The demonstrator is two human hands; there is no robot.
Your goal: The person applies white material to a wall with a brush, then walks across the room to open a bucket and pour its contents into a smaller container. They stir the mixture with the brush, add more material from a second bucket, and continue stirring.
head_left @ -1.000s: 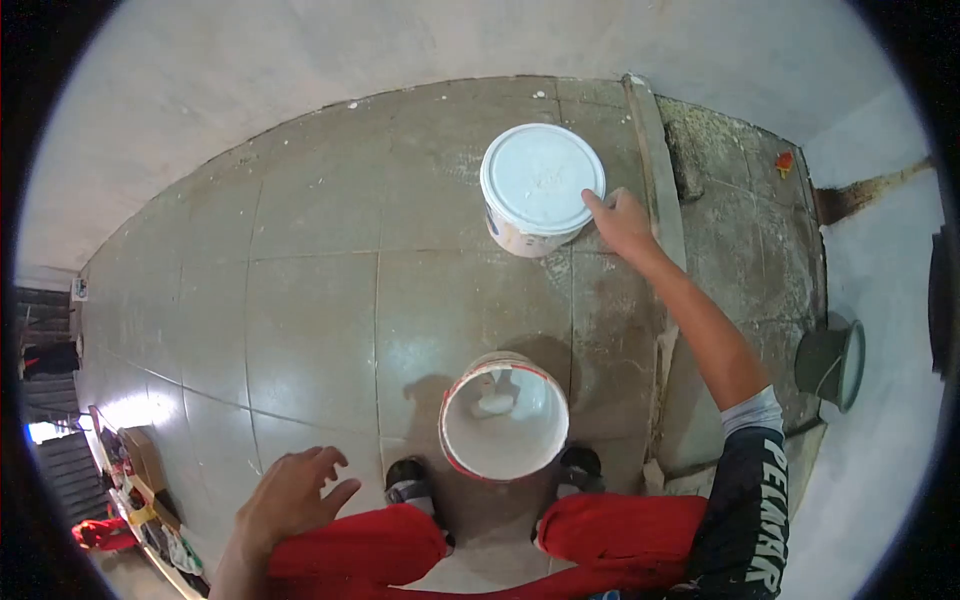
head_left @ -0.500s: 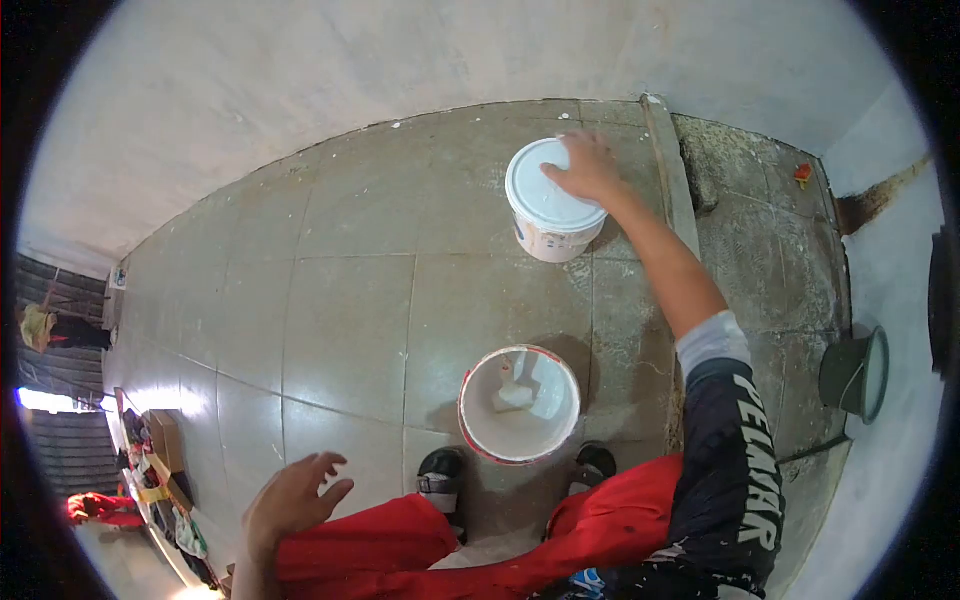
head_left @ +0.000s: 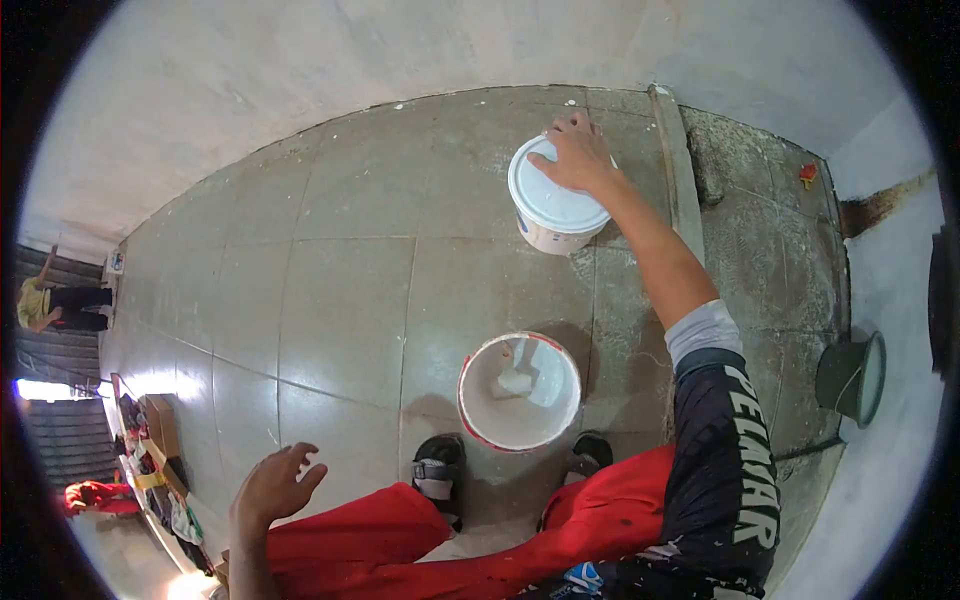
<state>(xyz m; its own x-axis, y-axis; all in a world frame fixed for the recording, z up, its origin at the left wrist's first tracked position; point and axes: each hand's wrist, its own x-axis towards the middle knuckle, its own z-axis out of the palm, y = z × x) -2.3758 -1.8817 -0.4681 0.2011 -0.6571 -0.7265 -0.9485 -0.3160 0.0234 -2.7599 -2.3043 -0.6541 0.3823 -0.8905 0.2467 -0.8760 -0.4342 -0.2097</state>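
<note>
My right hand [head_left: 580,158] lies on the white lid [head_left: 553,200] of a white bucket [head_left: 555,238], its fingers spread over the far right rim and its thumb on top. The lidded bucket stands upright on the tiled floor. Nearer to me, between my feet, sits a second, open bucket [head_left: 480,437] with red-stained rim and whitish inner walls. Inside it rests a pale thing with a brownish handle-like part [head_left: 515,382], perhaps a brush. My left hand [head_left: 275,487] hovers above my left thigh, fingers apart, holding nothing.
A raised ledge [head_left: 680,190] runs along the floor to the right. Beyond it stands a dark green bucket [head_left: 845,378] by the wall. Boxes and cluttered goods [head_left: 160,425] line the left side. Another person [head_left: 68,305] is at the far left.
My right hand has shifted slightly across the lid toward its far edge. My left hand has drawn a little to the left. The distant person has raised an arm.
</note>
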